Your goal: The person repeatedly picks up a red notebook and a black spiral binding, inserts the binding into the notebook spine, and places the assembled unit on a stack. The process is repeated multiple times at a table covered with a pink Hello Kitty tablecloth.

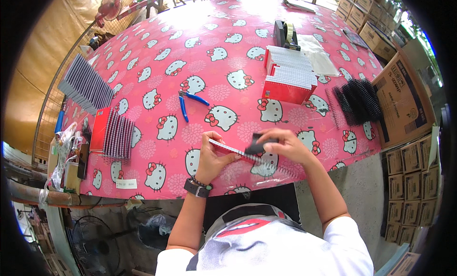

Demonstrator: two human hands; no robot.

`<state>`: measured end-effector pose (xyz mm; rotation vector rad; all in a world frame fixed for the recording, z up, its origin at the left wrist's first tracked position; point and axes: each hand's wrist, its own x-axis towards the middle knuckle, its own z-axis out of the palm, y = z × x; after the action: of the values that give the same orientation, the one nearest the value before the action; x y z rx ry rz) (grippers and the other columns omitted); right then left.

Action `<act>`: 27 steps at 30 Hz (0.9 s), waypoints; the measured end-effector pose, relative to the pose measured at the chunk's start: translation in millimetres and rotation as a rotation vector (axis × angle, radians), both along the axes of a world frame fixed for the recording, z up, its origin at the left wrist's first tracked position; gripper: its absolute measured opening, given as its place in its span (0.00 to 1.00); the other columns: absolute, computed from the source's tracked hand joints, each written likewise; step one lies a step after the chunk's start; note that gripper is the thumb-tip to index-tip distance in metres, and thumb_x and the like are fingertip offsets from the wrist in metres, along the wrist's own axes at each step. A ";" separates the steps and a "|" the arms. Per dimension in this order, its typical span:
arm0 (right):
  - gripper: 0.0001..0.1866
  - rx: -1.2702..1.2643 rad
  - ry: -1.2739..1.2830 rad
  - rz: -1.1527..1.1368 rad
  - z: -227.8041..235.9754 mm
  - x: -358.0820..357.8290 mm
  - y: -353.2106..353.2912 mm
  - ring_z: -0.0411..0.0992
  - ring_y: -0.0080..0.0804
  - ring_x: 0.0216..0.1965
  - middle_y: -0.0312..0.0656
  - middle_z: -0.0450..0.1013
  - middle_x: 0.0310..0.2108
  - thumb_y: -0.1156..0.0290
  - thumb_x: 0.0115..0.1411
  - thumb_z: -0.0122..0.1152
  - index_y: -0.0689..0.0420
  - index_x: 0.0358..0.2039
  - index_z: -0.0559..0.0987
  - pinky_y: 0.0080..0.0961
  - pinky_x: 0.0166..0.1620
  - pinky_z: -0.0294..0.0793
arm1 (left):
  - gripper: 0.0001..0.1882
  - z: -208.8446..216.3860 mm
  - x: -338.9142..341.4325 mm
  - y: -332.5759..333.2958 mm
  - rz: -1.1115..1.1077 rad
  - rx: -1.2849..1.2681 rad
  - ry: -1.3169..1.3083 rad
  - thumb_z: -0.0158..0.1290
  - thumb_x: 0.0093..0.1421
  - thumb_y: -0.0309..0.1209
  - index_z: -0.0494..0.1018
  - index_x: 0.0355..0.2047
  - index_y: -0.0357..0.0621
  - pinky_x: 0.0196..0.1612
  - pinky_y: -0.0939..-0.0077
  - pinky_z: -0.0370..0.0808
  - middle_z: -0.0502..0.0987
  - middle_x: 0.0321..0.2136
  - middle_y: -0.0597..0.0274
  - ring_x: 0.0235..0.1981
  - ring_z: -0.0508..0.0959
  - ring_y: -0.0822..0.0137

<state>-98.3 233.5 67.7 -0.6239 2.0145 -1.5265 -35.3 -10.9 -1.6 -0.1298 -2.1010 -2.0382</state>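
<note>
My left hand (pixel 212 160) is closed round a thin notebook (pixel 223 144), its punched white edge turned upward between thumb and fingers. A dark spiral binding coil (pixel 282 169) runs along that edge and sticks out past it to the lower right. In my right hand (pixel 287 145) is a small dark block (pixel 256 144), held just above the coil near the notebook's end. Whether the block touches the coil I cannot tell. Blue-handled cutting pliers (pixel 190 102) lie farther off on the pink table cover (pixel 200 121), handles spread.
At the right back are a stack of red-and-white notebooks (pixel 289 80), a tape dispenser (pixel 286 37), a pile of black coils (pixel 357 102) and a cardboard box (pixel 404 102). Bound notebooks (pixel 119 135) stand at the left, with another stack (pixel 85 83) behind.
</note>
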 end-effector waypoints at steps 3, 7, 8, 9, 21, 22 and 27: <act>0.23 -0.404 -0.133 0.098 -0.7 -0.2 -1.3 0.72 0.32 0.46 0.46 0.75 0.43 0.54 0.53 0.64 0.63 0.37 0.81 0.28 0.49 0.69 | 0.36 5.0 1.7 -0.3 -0.027 0.052 -0.032 0.73 0.39 0.26 0.58 0.42 0.44 0.42 0.79 0.69 0.63 0.35 0.66 0.36 0.66 0.75; 0.17 -0.171 -0.029 0.036 2.2 -8.0 -9.8 0.72 0.28 0.45 0.43 0.74 0.44 0.62 0.54 0.62 0.64 0.38 0.81 0.25 0.46 0.70 | 0.35 4.4 0.5 -0.7 -0.049 0.076 -0.047 0.73 0.39 0.26 0.58 0.41 0.45 0.44 0.78 0.68 0.63 0.36 0.67 0.38 0.66 0.75; 0.16 -0.021 0.049 -0.012 3.3 -10.1 -10.9 0.72 0.28 0.45 0.43 0.74 0.44 0.64 0.55 0.61 0.64 0.38 0.81 0.25 0.45 0.71 | 0.35 6.6 0.7 0.2 -0.061 0.121 -0.062 0.73 0.39 0.26 0.58 0.40 0.45 0.44 0.78 0.68 0.63 0.36 0.67 0.39 0.66 0.75; 0.16 -0.315 -0.035 0.048 -1.3 -11.7 -13.7 0.71 0.23 0.41 0.41 0.74 0.41 0.64 0.56 0.61 0.64 0.38 0.80 0.22 0.43 0.70 | 0.35 4.8 0.4 -0.8 -0.051 0.084 -0.039 0.73 0.39 0.26 0.58 0.40 0.46 0.44 0.77 0.68 0.63 0.36 0.67 0.39 0.66 0.74; 0.24 0.166 0.205 0.031 3.6 -24.4 -39.6 0.70 0.37 0.50 0.49 0.73 0.49 0.52 0.54 0.61 0.62 0.40 0.81 0.29 0.53 0.68 | 0.36 -2.1 -5.0 -4.3 -0.012 -0.030 0.015 0.75 0.36 0.32 0.59 0.36 0.47 0.41 0.77 0.69 0.64 0.32 0.68 0.36 0.66 0.73; 0.24 -0.052 0.031 0.067 2.0 -24.8 -41.2 0.71 0.32 0.46 0.46 0.73 0.45 0.53 0.53 0.63 0.62 0.39 0.81 0.27 0.49 0.68 | 0.35 -1.9 -5.6 -4.9 -0.022 -0.035 0.022 0.75 0.36 0.32 0.59 0.36 0.47 0.41 0.77 0.69 0.64 0.32 0.68 0.36 0.66 0.73; 0.23 -0.028 0.182 0.025 -5.8 -21.5 -49.5 0.70 0.24 0.39 0.40 0.74 0.41 0.56 0.53 0.66 0.63 0.40 0.80 0.23 0.44 0.70 | 0.35 0.2 -2.2 -6.4 -0.016 -0.102 0.022 0.75 0.37 0.33 0.59 0.37 0.47 0.41 0.75 0.69 0.64 0.32 0.67 0.35 0.67 0.72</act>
<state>-119.8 183.9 61.9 -0.8224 2.1127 -1.5338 -37.5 -17.4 -1.4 -0.1856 -2.1978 -1.9291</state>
